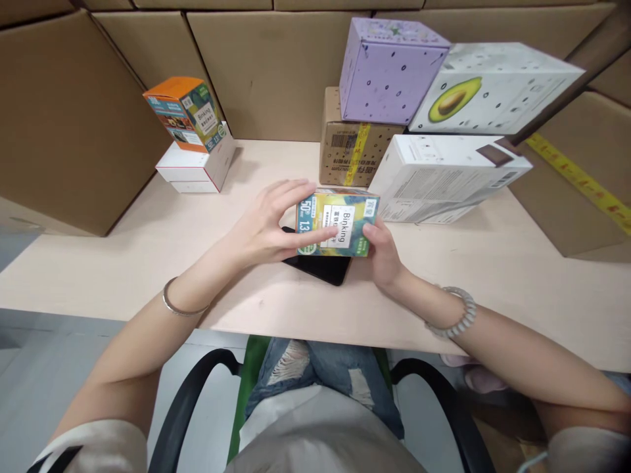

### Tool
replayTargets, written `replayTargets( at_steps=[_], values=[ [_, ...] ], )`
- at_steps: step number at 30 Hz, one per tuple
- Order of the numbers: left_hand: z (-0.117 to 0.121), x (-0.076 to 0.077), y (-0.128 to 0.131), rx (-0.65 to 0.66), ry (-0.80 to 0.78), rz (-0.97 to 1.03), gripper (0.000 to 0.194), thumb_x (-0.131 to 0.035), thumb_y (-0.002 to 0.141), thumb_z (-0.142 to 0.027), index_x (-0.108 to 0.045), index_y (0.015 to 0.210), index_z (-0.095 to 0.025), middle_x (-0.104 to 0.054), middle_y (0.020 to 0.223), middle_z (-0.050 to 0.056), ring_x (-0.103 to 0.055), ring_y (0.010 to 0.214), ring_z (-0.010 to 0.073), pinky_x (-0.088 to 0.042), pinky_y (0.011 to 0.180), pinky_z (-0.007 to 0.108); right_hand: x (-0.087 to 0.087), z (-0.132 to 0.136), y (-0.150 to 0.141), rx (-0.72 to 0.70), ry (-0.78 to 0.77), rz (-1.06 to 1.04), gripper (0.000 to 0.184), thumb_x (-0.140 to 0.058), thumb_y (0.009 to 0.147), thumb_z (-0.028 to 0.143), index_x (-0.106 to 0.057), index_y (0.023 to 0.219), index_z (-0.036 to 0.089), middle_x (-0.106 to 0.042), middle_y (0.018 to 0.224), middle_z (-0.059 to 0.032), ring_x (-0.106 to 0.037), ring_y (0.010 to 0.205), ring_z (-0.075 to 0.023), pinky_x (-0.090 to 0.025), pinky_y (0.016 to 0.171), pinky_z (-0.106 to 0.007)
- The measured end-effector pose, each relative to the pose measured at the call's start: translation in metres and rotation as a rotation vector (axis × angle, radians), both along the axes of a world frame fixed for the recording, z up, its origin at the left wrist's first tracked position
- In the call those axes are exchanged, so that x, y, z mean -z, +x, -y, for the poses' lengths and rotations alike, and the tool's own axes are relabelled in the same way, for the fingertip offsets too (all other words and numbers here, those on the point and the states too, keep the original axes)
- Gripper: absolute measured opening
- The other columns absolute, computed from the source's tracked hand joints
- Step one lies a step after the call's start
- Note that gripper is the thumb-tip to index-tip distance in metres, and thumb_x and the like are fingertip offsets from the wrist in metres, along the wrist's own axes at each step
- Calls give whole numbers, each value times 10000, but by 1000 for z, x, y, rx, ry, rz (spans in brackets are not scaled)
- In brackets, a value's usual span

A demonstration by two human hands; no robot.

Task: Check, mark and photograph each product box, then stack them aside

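Note:
A small colourful box (340,220) printed "Binking" is held between both my hands just above the light wooden table (148,263). My left hand (269,223) grips its left end, thumb across the front and fingers over the top. My right hand (382,253) holds its right end from below. Under the box a black phone (320,268) lies flat on the table, partly hidden.
A second Binking box with an orange top (185,112) rests on a white box (197,167) at the back left. At the back right stand a taped brown carton (345,151), a purple box (387,69), an avocado box (493,85) and a white box (444,177). Large cardboard cartons wall the table.

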State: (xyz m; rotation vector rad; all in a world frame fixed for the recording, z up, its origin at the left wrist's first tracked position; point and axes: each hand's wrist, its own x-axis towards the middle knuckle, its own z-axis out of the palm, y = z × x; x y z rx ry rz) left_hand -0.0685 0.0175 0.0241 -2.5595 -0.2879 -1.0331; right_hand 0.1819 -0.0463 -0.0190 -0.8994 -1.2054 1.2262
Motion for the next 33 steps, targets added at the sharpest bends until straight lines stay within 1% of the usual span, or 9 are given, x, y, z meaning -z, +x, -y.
replayTargets(
  at_steps=[2, 4, 8, 11, 16, 19, 21, 26, 33],
  values=[
    [4, -2, 1, -8, -11, -43, 607, -702, 954, -390, -518, 1530, -442, -365, 1595, 69, -556, 1417, 307, -615, 1119, 521, 5, -2, 3, 25, -42, 114, 675, -486, 920, 840, -674, 1238, 275, -750, 889, -41, -687, 690, -234, -604, 624, -406],
    [7, -3, 2, -14, -40, -33, 607, -712, 935, -387, -549, 1520, -380, -352, 1572, 101, -548, 1399, 323, -631, 1100, 519, 7, -4, 5, 38, -36, 223, 796, -310, 948, 884, -679, 1298, 272, -692, 760, -21, -574, 529, -196, -502, 486, -369],
    [8, -3, 4, -47, -173, 70, 705, -765, 876, -515, -540, 1537, -418, -440, 1471, 111, -572, 1323, 360, -653, 1022, 566, 1, -8, 10, -34, 43, 242, 919, -169, 977, 851, -614, 1498, 238, -750, 899, -48, -549, 518, -181, -509, 498, -382],
    [6, -1, 2, -105, -190, 169, 781, -818, 835, -545, -529, 1553, -443, -474, 1325, 102, -598, 1212, 332, -663, 952, 541, -5, -11, 14, 29, 75, 375, 876, -116, 1041, 755, -647, 1486, 219, -750, 915, -56, -583, 575, -194, -528, 563, -386],
    [-1, 6, -3, -138, -313, 229, 733, -839, 839, -555, -578, 1515, -447, -442, 1372, 103, -545, 1337, 388, -537, 1146, 639, -14, -11, 14, 62, 236, 1185, 596, -325, 1116, 586, -712, 1418, 248, -757, 1045, -97, -735, 900, -280, -515, 732, -387],
    [-6, 13, -6, -129, -355, 201, 793, -838, 827, -602, -535, 1541, -436, -435, 1436, 114, -529, 1388, 418, -502, 1172, 668, -20, -10, 8, -8, 223, 1607, 502, -452, 1115, 485, -643, 1512, 244, -771, 1198, -121, -755, 874, -285, -430, 644, -367],
    [-8, 16, -6, -124, -294, 174, 787, -828, 842, -562, -504, 1550, -442, -434, 1464, 115, -551, 1367, 404, -545, 1120, 656, -24, -10, 7, -47, 243, 1727, 429, -470, 1119, 408, -698, 1440, 238, -785, 1194, -117, -759, 861, -269, -361, 607, -355],
    [-5, 20, -6, -158, -331, 172, 668, -792, 867, -542, -559, 1486, -447, -469, 1479, 99, -589, 1323, 387, -560, 1098, 659, -26, -11, 19, 77, 450, 1733, 278, -560, 1055, 344, -792, 1040, 191, -800, 947, -98, -723, 749, -233, -258, 571, -349],
    [1, 17, -5, -194, -333, 282, 710, -769, 848, -696, -574, 1471, -415, -471, 1454, 124, -519, 1424, 445, -505, 1149, 732, -29, -14, 37, 319, 894, 1406, 137, -581, 846, 177, -555, 737, 255, -634, 583, -2, -555, 517, -163, -259, 511, -335]
  ],
)
